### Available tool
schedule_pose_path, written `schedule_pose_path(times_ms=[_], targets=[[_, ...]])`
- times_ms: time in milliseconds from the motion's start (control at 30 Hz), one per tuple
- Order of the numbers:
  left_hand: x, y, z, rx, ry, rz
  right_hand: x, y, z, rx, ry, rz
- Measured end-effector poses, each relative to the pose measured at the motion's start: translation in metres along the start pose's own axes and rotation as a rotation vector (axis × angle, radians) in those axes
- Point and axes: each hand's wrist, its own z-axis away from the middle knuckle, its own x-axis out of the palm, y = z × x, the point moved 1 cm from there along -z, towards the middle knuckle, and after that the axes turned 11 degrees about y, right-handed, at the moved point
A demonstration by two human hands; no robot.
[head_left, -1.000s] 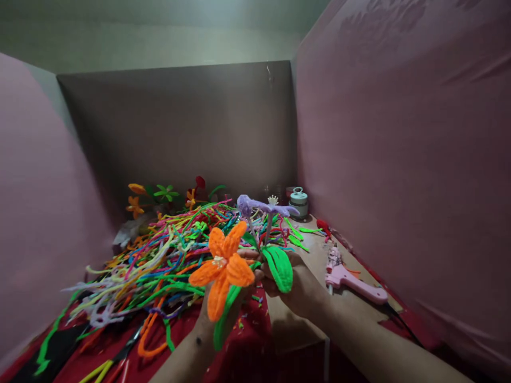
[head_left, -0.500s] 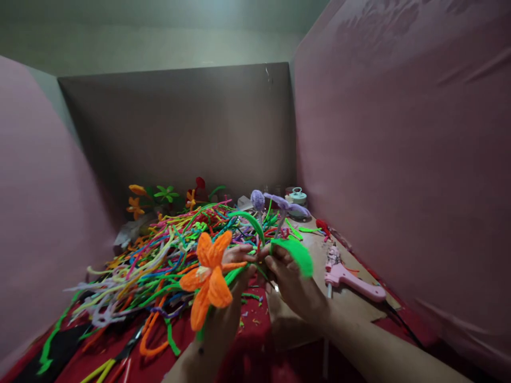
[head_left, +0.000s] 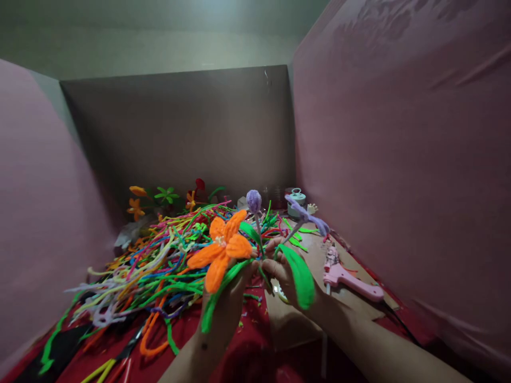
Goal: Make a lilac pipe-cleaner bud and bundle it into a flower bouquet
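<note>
My left hand [head_left: 239,274] is closed on the green stem of an orange pipe-cleaner flower [head_left: 222,247], whose petals hide most of the fingers. A long green leaf [head_left: 215,300] hangs over that wrist. Opposite it, my right hand [head_left: 282,268] pinches the stem of a purple pipe-cleaner flower [head_left: 306,215], seen edge-on. A broad green leaf [head_left: 299,279] droops across the back of this hand. Between the two hands a round purple bud [head_left: 254,202] stands up on its pale stem, beside another curved green leaf [head_left: 250,231]. The fingertips almost meet where the stems come together.
A heap of coloured pipe cleaners [head_left: 159,260] covers the left. On the right, a pink glue gun [head_left: 353,284] lies on a brown board [head_left: 375,306]. Scissors with yellow handles [head_left: 99,371] are at the lower left. Finished flowers [head_left: 165,194] stand at the back.
The orange flower has swung up and to the right. The purple flower has tipped to the right, and the leaf over my right hand now hangs lower.
</note>
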Motion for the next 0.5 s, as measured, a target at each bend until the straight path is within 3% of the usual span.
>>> schedule_pose_path(times_ms=[100, 300, 500], targets=[[0.005, 0.002, -0.003, 0.018, 0.013, 0.031, 0.0, -0.003, 0.0, -0.026, -0.12, 0.151], [0.003, 0.006, -0.004, -0.043, -0.019, 0.031, 0.0, 0.005, -0.002, -0.022, -0.281, 0.023], [0.004, -0.001, -0.003, -0.064, 0.024, 0.108, 0.005, -0.009, 0.003, -0.013, -0.322, 0.161]])
